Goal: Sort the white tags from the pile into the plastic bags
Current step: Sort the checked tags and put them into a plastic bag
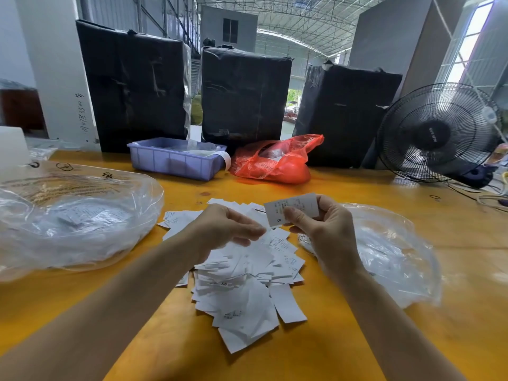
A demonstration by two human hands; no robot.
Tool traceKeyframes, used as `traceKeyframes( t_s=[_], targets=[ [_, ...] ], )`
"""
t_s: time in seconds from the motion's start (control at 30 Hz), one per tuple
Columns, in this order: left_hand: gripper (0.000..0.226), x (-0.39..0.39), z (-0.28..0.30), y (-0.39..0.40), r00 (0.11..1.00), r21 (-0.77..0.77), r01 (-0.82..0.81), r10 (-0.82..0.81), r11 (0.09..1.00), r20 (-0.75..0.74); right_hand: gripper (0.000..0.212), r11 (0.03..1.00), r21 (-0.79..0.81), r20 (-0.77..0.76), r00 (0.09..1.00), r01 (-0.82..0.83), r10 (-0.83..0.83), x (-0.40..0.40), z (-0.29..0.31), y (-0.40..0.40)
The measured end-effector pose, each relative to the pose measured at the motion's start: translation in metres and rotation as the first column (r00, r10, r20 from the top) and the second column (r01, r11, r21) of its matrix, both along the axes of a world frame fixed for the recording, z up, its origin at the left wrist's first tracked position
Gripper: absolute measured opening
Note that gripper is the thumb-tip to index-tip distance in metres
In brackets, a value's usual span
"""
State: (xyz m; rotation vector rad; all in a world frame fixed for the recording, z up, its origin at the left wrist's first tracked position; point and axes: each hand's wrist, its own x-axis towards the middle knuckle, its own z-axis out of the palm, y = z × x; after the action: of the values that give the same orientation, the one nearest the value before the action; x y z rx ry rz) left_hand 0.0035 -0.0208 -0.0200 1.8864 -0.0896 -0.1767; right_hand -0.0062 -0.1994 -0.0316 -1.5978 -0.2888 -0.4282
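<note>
White paper is what I am working with: a loose pile of small white printed tags (242,273) lies on the yellow wooden worktop (357,347), and that pile is my landmark. I judge each tag featherlight, thin and bendy, apt to slide over its neighbours and to lift two at a time, so I would pinch one by a short edge or a free corner, not press down flat.

Just above the pile's far edge, my right hand (321,224) pinches one rectangular white tag marked S (291,209) between thumb and fingers. My left hand (228,226) hovers over the pile's far half, fingers loosely curled toward the thumb; whether they hold a tag I cannot tell.

Counts: one tag held up; the pile holds dozens, too overlapped to count. Two clear plastic bags, a large crumpled one (74,218) left of the pile with tags inside, and a flatter one (390,251) right of it.

Beyond the pile stand a lilac plastic tray (176,160), a red plastic bag (277,160), three black-wrapped bales (244,94) and, far right, a black electric fan (437,133).
</note>
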Motion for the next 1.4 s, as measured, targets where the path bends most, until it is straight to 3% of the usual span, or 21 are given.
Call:
traceKeyframes(
  t_s=[0.27, 0.43, 0.63, 1.17, 1.4],
  targets=[
    [0.016, -0.0040, 0.0016, -0.0036, 0.998, 0.016, 0.057, -0.056, 0.998, -0.029, 0.014, 1.000, -0.025, 0.053, 0.999, -0.006, 0.007, -0.0021, -0.0014, 0.0057],
    [0.036, -0.0048, 0.0042, -0.0019, 0.996, -0.041, 0.043, -0.046, 0.998, -0.074, 0.015, 0.999, -0.051, 0.080, 0.997, 0.012, -0.008, -0.0028, -0.0012, 0.0046],
    [0.010, -0.0018, 0.0027, 0.0008, 0.994, -0.060, 0.029, -0.035, 0.998, -0.103, 0.016, 0.995, -0.091, 0.096, 0.995, 0.032, -0.024, -0.0023, -0.0016, 0.0042],
    [0.013, -0.0003, 0.0007, 0.0014, 0.996, -0.063, 0.031, -0.036, 0.998, -0.077, 0.016, 0.993, -0.106, 0.063, 0.997, 0.056, -0.049, 0.0002, -0.0043, 0.0041],
    [0.009, 0.0027, -0.0004, 0.0021, 0.996, -0.064, 0.009, -0.014, 0.998, -0.085, 0.014, 0.999, -0.039, -0.025, 0.999, -0.032, 0.031, -0.0005, -0.0034, 0.0046]
  ],
)
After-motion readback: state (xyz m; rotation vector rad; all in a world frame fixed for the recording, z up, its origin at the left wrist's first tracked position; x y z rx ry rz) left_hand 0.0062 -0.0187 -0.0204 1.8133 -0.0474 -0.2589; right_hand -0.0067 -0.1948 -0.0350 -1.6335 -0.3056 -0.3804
